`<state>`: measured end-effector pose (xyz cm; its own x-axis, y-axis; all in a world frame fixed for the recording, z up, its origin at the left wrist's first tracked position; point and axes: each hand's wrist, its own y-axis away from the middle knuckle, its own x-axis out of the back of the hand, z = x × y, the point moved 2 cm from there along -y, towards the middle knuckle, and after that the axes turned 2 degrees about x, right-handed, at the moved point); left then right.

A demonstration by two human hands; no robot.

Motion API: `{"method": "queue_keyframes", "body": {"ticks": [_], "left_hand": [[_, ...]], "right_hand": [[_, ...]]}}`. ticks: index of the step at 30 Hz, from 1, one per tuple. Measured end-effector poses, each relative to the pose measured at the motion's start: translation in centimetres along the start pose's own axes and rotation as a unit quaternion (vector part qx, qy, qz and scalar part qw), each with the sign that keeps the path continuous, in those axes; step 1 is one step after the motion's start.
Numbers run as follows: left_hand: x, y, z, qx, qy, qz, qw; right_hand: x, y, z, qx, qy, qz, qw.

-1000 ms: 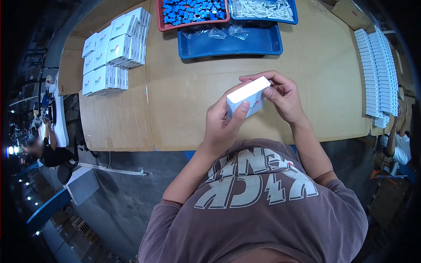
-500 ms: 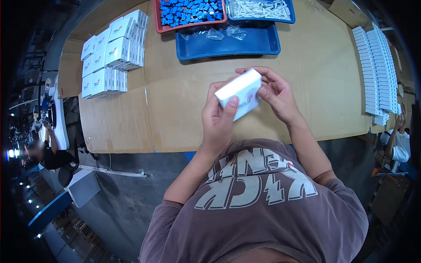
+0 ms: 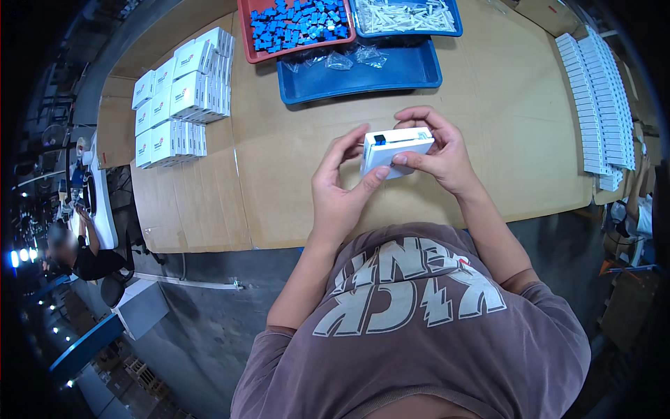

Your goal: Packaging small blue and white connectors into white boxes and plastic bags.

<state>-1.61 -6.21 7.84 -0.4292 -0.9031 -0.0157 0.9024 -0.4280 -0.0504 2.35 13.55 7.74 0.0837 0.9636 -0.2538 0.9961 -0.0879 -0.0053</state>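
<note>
Above the near part of the table, both my hands are at a small white cardboard box (image 3: 412, 147). Its end faces up and shows an open gap, with something dark and blue at the left corner of the gap. My right hand (image 3: 447, 159) grips the box from the right, its thumb across the front face and its fingers behind. My left hand (image 3: 342, 171) is closed around the left side, the thumb tip against the lower front and the fingers curled by the left edge. What else lies inside the box is hidden.
White boxes (image 3: 164, 105) are stacked at the left, and long rows of white boxes (image 3: 593, 105) stand at the right. At the back are a red tray (image 3: 244, 35) of blue parts, a blue tray (image 3: 458, 17) of white pieces, and another blue tray (image 3: 359, 94) with clear plastic bags.
The box has turned in my hands, from a tilted closed side to its end with the gap showing. My right thumb has moved onto the front face.
</note>
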Motion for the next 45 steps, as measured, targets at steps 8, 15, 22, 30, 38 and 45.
{"method": "queue_keyframes", "body": {"ticks": [8,15,22,30,38,45], "left_hand": [[-0.5,0.6,0.2,0.047,0.163,0.013,0.985],[-0.2,1.0,0.6,0.019,0.17,0.013,0.985],[-0.3,1.2,0.3,-0.025,0.18,0.004,0.983],[-0.1,1.2,0.0,-0.035,0.19,0.0,0.981],[-0.3,1.1,0.1,-0.041,0.19,-0.008,0.981],[-0.3,0.7,0.6,-0.025,0.219,-0.013,0.975]], "right_hand": [[0.0,0.4,0.8,-0.034,-0.092,-0.019,0.995],[-0.6,0.7,0.2,0.016,-0.05,-0.041,0.998],[-0.6,0.7,-0.7,0.07,0.003,-0.068,0.995],[-0.7,0.8,-1.0,0.112,0.064,-0.072,0.989],[-0.4,0.6,-0.6,0.146,0.09,-0.076,0.982],[-0.7,0.9,-0.8,0.098,0.037,-0.048,0.993]]}}
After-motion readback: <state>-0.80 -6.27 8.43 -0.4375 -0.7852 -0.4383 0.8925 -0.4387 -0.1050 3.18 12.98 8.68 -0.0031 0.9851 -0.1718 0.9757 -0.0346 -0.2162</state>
